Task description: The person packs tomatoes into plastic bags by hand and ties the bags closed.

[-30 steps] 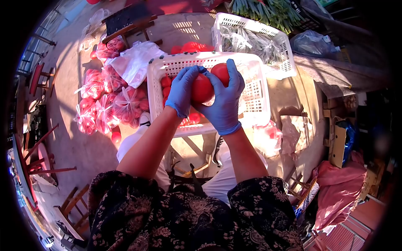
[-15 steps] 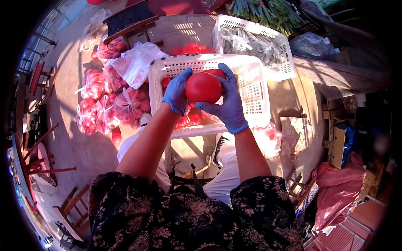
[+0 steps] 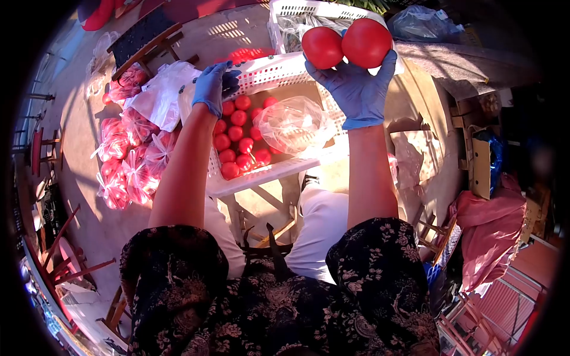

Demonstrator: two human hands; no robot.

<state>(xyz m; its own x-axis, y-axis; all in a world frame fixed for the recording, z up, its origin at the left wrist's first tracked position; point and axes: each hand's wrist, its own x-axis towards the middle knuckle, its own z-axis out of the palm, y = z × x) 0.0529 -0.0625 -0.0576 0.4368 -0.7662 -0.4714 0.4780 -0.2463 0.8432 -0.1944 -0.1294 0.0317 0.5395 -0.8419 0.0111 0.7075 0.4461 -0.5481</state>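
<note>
So, holding step I'd guess: right hand (image 3: 354,89) half-open, cupping two tomatoes (image 3: 367,43), crate (image 3: 285,171) below; can't tell left hand's (image 3: 209,89) grip. Moving them probably needs steadiness.

A large, smooth red tomato (image 3: 367,43) sits at one o'clock in the view, held up in the right hand (image 3: 359,92). A second tomato (image 3: 322,47), red and slightly smaller-looking, shares that hand between twelve and one; their sides appear to touch. Both look round, glossy and whole.
</note>
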